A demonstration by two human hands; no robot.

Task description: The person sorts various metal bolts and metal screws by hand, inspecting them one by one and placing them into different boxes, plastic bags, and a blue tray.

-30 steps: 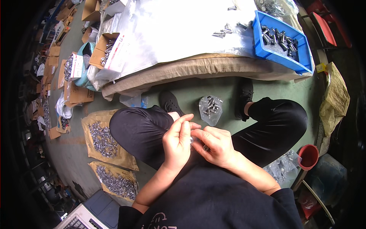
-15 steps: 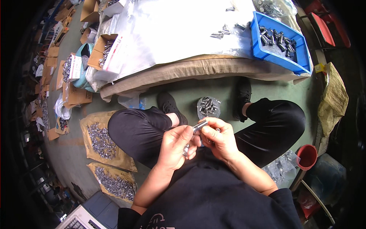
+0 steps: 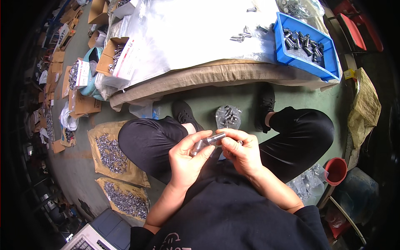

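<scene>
In front of my lap both hands meet over small metal hardware. My left hand is closed, its thumb and fingers around a wider shiny metal piece whose exact kind I cannot make out. From that piece a slim metal bolt points up to the right. The thumb and forefinger of my right hand pinch the bolt's far end. Another bit of metal shows among the right fingers, mostly hidden. Just beyond the hands, a clear plastic bag of metal parts stands on the floor between my feet.
Ahead is a covered table with loose bolts and a blue bin of dark bolts. Cardboard boxes stand at its left. Sacks spread with metal parts lie on the left floor; a red bucket is at right.
My left hand has turned and shifted slightly left, its fingers opening out around the shiny piece, which now shows in line with the bolt. The right hand keeps its pinch nearly in place.
</scene>
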